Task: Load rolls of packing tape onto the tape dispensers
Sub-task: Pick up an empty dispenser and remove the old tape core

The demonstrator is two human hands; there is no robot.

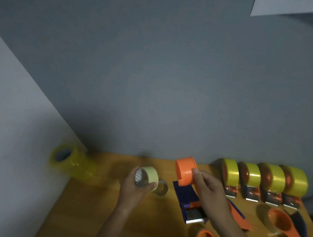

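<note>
My left hand [135, 189] grips a pale yellow roll of packing tape [148, 177] above the wooden table [95, 210], its open core turned toward me. To its right, my right hand [209, 189] holds a blue and orange tape dispenser [186, 188] upright, fingers curled round its frame. The dispenser's orange spool [186, 171] is bare, and its serrated metal blade [194, 216] points toward me. The roll and the spool are a short gap apart.
Several dispensers loaded with yellow tape [262, 178] stand in a row at the right along the grey wall. A clear roll [162, 188] lies under my left hand. A stack of yellow rolls [69, 163] sits in the far left corner. More orange dispensers [282, 222] lie at the near right.
</note>
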